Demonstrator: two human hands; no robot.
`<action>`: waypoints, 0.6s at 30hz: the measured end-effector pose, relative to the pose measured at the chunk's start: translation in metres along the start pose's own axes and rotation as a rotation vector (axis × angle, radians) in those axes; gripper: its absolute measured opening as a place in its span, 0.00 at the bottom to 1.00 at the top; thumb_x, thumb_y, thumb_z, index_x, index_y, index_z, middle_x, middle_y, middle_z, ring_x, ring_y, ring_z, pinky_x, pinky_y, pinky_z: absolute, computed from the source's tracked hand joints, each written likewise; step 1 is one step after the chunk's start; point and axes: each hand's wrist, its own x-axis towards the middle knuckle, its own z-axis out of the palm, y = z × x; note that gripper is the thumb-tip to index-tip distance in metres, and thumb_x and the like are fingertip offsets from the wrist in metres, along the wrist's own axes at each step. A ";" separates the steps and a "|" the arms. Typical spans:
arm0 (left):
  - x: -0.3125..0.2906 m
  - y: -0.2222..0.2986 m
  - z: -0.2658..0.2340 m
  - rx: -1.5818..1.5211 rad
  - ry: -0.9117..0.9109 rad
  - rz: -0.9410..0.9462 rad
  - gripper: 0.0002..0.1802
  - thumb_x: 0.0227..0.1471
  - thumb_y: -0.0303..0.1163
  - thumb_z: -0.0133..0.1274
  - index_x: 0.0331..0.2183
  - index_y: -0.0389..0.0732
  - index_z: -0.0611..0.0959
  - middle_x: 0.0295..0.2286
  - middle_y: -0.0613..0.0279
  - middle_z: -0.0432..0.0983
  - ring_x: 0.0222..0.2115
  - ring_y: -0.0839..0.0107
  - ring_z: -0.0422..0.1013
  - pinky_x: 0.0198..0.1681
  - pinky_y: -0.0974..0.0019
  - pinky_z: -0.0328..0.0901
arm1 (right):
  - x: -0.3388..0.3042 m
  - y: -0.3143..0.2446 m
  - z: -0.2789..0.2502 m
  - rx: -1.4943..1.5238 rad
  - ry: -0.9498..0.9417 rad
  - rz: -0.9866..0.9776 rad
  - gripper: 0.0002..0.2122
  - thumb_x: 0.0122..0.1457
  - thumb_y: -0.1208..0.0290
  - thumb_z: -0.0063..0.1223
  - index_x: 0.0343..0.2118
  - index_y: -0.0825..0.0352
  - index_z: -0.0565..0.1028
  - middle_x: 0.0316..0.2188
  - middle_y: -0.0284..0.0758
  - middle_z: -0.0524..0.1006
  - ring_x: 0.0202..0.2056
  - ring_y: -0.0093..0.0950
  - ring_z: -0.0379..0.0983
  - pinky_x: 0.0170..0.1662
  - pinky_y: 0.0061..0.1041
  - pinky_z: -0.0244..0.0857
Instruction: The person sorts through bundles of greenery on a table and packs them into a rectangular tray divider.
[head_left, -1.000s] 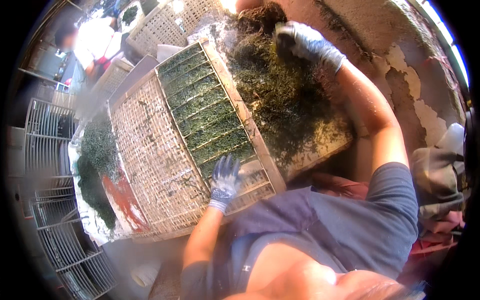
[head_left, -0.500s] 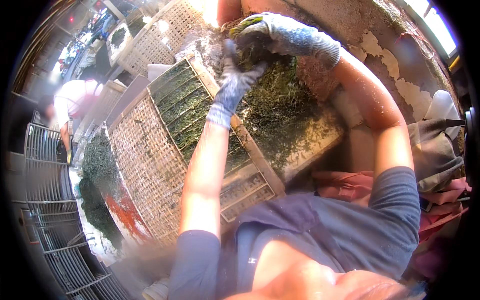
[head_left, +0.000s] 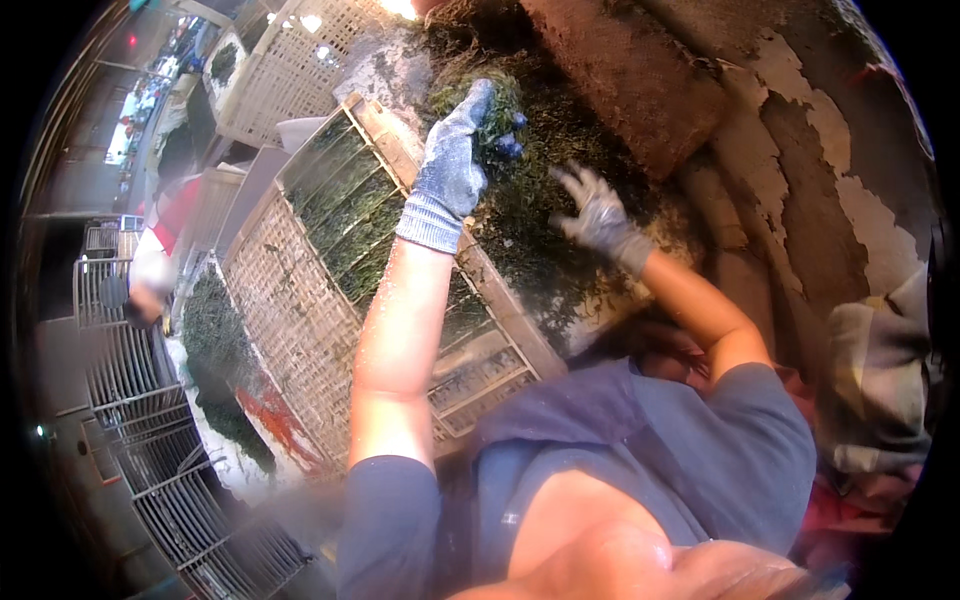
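Note:
My left hand (head_left: 452, 165), in a grey-white knit glove, is closed round a clump of damp green shredded plant stuff (head_left: 492, 98). Its fingertips show on the clump's far side. My right hand (head_left: 598, 215), gloved as well, has its fingers spread over the dark green pile (head_left: 545, 190); nothing shows in it. Left of the pile lies a slatted wooden frame (head_left: 510, 310) on a woven bamboo tray (head_left: 300, 300). Thin layers of the same green stuff (head_left: 350, 200) fill most of its sections, while the nearest ones look nearly bare.
A reddish-brown slab (head_left: 640, 90) and a peeling wall (head_left: 800, 150) bound the pile on the right. More bamboo mesh (head_left: 290, 70) stands at the far left. Metal racks (head_left: 170, 460) line the left, beside a bent-over person (head_left: 165, 240). Cloth (head_left: 875, 390) hangs at right.
My right hand has come away from the clump, down and nearer me, and its fingers have spread. My left hand now grips the clump. The person at left has shifted.

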 end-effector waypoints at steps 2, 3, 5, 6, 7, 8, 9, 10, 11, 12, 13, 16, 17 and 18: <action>0.004 -0.002 -0.025 0.169 0.014 0.064 0.18 0.67 0.42 0.58 0.52 0.43 0.83 0.37 0.65 0.83 0.28 0.80 0.74 0.27 0.75 0.70 | 0.010 -0.021 0.027 -0.249 -0.422 0.049 0.49 0.58 0.40 0.62 0.77 0.45 0.47 0.77 0.49 0.41 0.66 0.59 0.61 0.66 0.60 0.61; -0.007 0.016 -0.012 0.218 0.027 0.006 0.18 0.67 0.42 0.58 0.52 0.43 0.83 0.37 0.65 0.82 0.27 0.81 0.72 0.26 0.76 0.67 | 0.021 -0.018 0.027 -0.249 -0.414 0.066 0.49 0.57 0.41 0.63 0.77 0.44 0.46 0.78 0.48 0.39 0.66 0.58 0.62 0.65 0.60 0.62; -0.029 0.051 0.019 0.283 0.081 -0.002 0.19 0.65 0.42 0.59 0.53 0.43 0.83 0.34 0.66 0.81 0.22 0.84 0.64 0.23 0.78 0.62 | 0.050 -0.014 0.026 -0.243 -0.403 0.096 0.51 0.57 0.43 0.65 0.77 0.43 0.45 0.78 0.46 0.35 0.65 0.56 0.63 0.64 0.60 0.64; -0.038 0.064 0.027 0.261 0.081 0.053 0.20 0.67 0.42 0.57 0.53 0.40 0.83 0.36 0.65 0.82 0.23 0.85 0.63 0.23 0.78 0.61 | 0.067 -0.011 0.027 -0.175 -0.360 0.151 0.51 0.55 0.49 0.69 0.77 0.43 0.47 0.78 0.46 0.39 0.64 0.54 0.65 0.59 0.61 0.68; -0.038 0.071 0.019 0.253 0.016 0.068 0.19 0.67 0.44 0.56 0.52 0.42 0.85 0.38 0.64 0.83 0.27 0.83 0.68 0.27 0.75 0.64 | 0.078 -0.011 0.032 -0.190 -0.342 0.185 0.47 0.55 0.51 0.69 0.75 0.45 0.54 0.77 0.46 0.45 0.62 0.54 0.67 0.57 0.59 0.70; -0.040 0.080 0.012 0.247 -0.050 0.087 0.19 0.68 0.46 0.55 0.51 0.44 0.87 0.41 0.62 0.85 0.31 0.81 0.72 0.30 0.73 0.66 | 0.090 -0.011 0.039 -0.206 -0.322 0.217 0.43 0.54 0.54 0.70 0.73 0.46 0.61 0.75 0.46 0.51 0.61 0.54 0.69 0.55 0.58 0.71; -0.033 0.080 0.004 0.272 -0.113 0.077 0.24 0.70 0.46 0.52 0.58 0.43 0.82 0.47 0.62 0.84 0.37 0.83 0.76 0.31 0.73 0.69 | 0.099 0.003 0.056 -0.188 -0.264 0.166 0.38 0.54 0.55 0.69 0.70 0.48 0.66 0.72 0.46 0.57 0.59 0.54 0.70 0.54 0.55 0.72; -0.030 0.074 0.007 0.253 -0.057 0.080 0.25 0.70 0.45 0.52 0.61 0.43 0.79 0.49 0.62 0.83 0.38 0.83 0.76 0.31 0.74 0.69 | 0.103 0.027 0.081 -0.170 -0.205 0.126 0.34 0.54 0.57 0.68 0.66 0.50 0.71 0.68 0.47 0.63 0.57 0.53 0.72 0.54 0.53 0.73; -0.027 0.065 0.011 0.232 -0.001 0.087 0.26 0.70 0.45 0.51 0.63 0.43 0.76 0.51 0.62 0.82 0.39 0.83 0.77 0.31 0.74 0.69 | 0.104 0.042 0.094 -0.156 -0.144 0.082 0.30 0.54 0.59 0.67 0.62 0.52 0.76 0.64 0.47 0.70 0.55 0.53 0.74 0.53 0.50 0.73; -0.028 0.061 0.006 0.211 0.078 0.114 0.28 0.70 0.45 0.50 0.65 0.43 0.74 0.52 0.62 0.81 0.40 0.83 0.78 0.31 0.74 0.70 | 0.112 0.037 0.084 -0.095 -0.220 0.076 0.31 0.55 0.59 0.66 0.63 0.54 0.74 0.65 0.48 0.69 0.58 0.51 0.72 0.57 0.46 0.71; -0.024 0.055 -0.016 0.202 0.026 0.062 0.30 0.71 0.45 0.49 0.68 0.45 0.70 0.56 0.63 0.78 0.36 0.82 0.75 0.32 0.74 0.70 | 0.119 0.037 0.070 -0.035 -0.294 0.074 0.31 0.55 0.60 0.65 0.64 0.55 0.73 0.65 0.48 0.69 0.61 0.49 0.71 0.61 0.41 0.69; -0.025 0.041 -0.052 0.142 0.036 0.028 0.28 0.71 0.45 0.50 0.68 0.57 0.70 0.43 0.69 0.80 0.22 0.81 0.61 0.25 0.74 0.65 | 0.111 0.000 -0.014 0.214 -0.003 -0.001 0.18 0.54 0.68 0.60 0.49 0.60 0.81 0.49 0.49 0.79 0.50 0.50 0.77 0.55 0.43 0.73; -0.026 0.039 -0.055 0.128 0.102 0.029 0.27 0.71 0.45 0.50 0.68 0.58 0.70 0.43 0.69 0.80 0.22 0.82 0.61 0.25 0.74 0.65 | 0.107 -0.017 -0.043 0.248 0.094 -0.025 0.18 0.54 0.69 0.59 0.50 0.60 0.80 0.50 0.48 0.78 0.51 0.49 0.77 0.56 0.43 0.72; -0.024 0.036 -0.054 0.114 0.153 0.020 0.27 0.71 0.44 0.50 0.68 0.59 0.70 0.42 0.69 0.80 0.22 0.82 0.62 0.25 0.74 0.65 | 0.100 -0.025 -0.068 0.278 0.197 -0.033 0.19 0.54 0.70 0.58 0.50 0.59 0.80 0.52 0.47 0.78 0.51 0.48 0.77 0.57 0.43 0.72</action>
